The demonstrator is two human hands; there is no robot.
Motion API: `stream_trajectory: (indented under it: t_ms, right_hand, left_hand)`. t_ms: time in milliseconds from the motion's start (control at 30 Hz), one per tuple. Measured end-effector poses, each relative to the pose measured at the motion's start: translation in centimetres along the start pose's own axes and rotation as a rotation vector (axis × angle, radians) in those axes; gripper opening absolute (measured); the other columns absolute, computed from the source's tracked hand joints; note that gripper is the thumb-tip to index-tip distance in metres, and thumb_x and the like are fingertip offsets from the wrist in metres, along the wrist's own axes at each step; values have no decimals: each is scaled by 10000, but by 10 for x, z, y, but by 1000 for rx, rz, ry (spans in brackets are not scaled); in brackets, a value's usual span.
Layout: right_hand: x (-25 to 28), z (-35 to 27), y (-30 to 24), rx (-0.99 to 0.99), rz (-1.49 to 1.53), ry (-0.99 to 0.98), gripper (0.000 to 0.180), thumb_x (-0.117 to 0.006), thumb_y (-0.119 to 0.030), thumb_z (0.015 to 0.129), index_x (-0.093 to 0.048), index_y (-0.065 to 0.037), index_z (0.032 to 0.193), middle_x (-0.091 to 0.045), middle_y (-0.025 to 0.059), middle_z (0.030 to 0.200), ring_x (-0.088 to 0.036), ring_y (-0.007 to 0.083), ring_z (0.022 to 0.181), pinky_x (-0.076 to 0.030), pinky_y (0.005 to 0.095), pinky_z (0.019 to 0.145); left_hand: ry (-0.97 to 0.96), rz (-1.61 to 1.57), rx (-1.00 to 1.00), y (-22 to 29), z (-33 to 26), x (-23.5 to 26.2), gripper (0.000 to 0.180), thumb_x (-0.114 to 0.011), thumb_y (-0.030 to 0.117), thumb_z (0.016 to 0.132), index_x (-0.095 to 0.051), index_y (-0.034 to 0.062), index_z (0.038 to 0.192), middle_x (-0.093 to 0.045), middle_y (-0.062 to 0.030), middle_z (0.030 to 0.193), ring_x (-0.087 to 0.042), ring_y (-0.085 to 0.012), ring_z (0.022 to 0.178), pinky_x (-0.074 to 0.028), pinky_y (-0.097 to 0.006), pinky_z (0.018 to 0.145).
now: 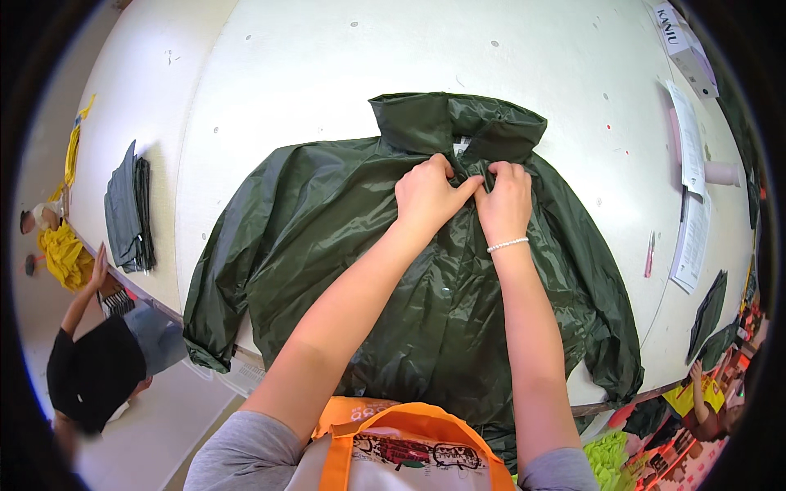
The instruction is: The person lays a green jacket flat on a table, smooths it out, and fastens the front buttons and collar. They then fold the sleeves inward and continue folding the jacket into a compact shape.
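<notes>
A dark green, shiny rain jacket [368,286] is spread face up on the white table, its sleeves out to both sides and its collar [413,123] standing up at the far end. Just below the collar, my left hand [430,192] pinches the front edge of the jacket. Close beside it, my right hand [503,200] grips the other side of the front opening, a beaded bracelet on that wrist. The thumbs nearly meet over the placket. What exactly lies between the fingers is hidden. A small white label [461,146] shows inside the neck.
On the white table [286,74], folded dark garments [129,211] lie at left. At right are snips [650,255], printed sheets [692,237], a thread cone [722,173] and a white box [686,53]. A co-worker in black [98,368] stands at left; another person is at lower right.
</notes>
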State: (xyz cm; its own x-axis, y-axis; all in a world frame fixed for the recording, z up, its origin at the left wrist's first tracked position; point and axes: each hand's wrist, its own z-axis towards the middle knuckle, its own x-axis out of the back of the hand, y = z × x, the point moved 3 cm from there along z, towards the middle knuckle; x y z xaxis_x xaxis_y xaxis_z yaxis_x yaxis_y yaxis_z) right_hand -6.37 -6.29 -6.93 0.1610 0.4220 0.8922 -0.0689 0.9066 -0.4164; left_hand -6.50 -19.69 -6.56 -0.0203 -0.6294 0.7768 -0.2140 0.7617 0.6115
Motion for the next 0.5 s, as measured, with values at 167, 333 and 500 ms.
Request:
stream_trajectory:
  t_ms: [167, 333, 500]
  right_hand:
    - [-4, 8, -3, -97, 201, -103, 114, -672, -107, 781, -632, -9, 821, -616, 164, 819, -591, 355, 798, -480, 429, 717]
    - [3, 12, -6, -61, 215, -64, 86, -657, -80, 784, -636, 4, 780, -622, 177, 809, -603, 371, 772, -482, 442, 695]
    - [20, 13, -8, -59, 278, -57, 86, -681, -91, 772, -641, -14, 769, -615, 140, 791, -598, 335, 744, -485, 412, 681]
  left_hand:
    - [-70, -128, 6, -9, 8, 3, 250, -668, 244, 703, -611, 1, 715, -614, -182, 634, -626, -364, 668, -509, -437, 629]
    - [-309, -535, 84, -24, 17, 3, 205, -680, 133, 828, -624, -58, 780, -615, -48, 636, -626, -98, 576, -480, -247, 526]
    - [-441, -819, 253, -6, 16, 19, 210, -702, 170, 827, -633, -22, 780, -639, -56, 703, -660, -134, 651, -522, -227, 605]
